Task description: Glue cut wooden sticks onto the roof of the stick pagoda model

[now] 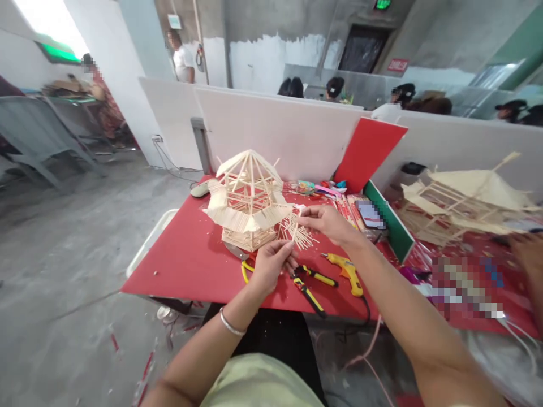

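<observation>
Over the red bench (182, 265), near the little stick pavilion (254, 221), the left hand (274, 260) and right hand (324, 220) pinch a thin wooden stick (296, 230) with fingers close together, and it looks light, stiff and easy to snap, so hold it gently near its ends.

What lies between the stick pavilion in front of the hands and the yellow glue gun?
In the head view, loose sticks lie between the pavilion and the glue gun; yellow-and-black tool handles show lower down.
</observation>
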Available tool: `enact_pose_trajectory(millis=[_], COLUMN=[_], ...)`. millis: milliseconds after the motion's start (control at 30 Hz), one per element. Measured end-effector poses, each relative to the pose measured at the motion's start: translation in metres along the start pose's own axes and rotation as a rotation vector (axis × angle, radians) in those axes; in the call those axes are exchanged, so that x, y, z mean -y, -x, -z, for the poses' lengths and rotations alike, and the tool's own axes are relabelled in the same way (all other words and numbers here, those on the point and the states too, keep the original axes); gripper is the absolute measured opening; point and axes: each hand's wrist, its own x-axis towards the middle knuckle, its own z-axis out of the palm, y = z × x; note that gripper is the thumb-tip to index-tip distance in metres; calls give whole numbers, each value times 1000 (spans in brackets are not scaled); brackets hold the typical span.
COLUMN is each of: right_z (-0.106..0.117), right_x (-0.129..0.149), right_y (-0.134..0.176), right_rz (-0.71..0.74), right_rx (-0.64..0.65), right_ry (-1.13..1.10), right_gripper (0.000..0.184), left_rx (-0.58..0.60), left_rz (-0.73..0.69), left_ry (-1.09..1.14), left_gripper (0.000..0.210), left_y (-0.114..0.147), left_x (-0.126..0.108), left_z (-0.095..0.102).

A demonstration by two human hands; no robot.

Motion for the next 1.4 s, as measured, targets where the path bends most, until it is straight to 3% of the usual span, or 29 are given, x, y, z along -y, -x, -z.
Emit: enact_pose_trajectory(millis=[133, 233, 400, 500, 767, 1400], right_z=[-24, -44, -64, -64, -54, -48], right_x=[51, 80, 88, 84, 88, 82], right_y=[-2, -12, -13, -10, -14, 5], right_rz=[203, 304, 370, 373, 346, 338], right_rx=[-77, -94, -48, -51, -81, -59], right_ry=[-57, -35, 122, 217, 277, 297], right_gripper=[30, 30, 28, 23, 21, 24], left_rx=[-26, -113, -288, -308, -200, -175], left_rz=[-157, -292, -451, -478, -355, -249], left_ry=[-76, -80, -281, -432, -437, -513], left_gripper=[30, 26, 21, 18, 19, 23], left_y=[10, 12, -8, -29, -58, -59], left_x=[-48, -87, -142, -161, -170, -177], left_z=[8, 25, 64, 80, 81, 80])
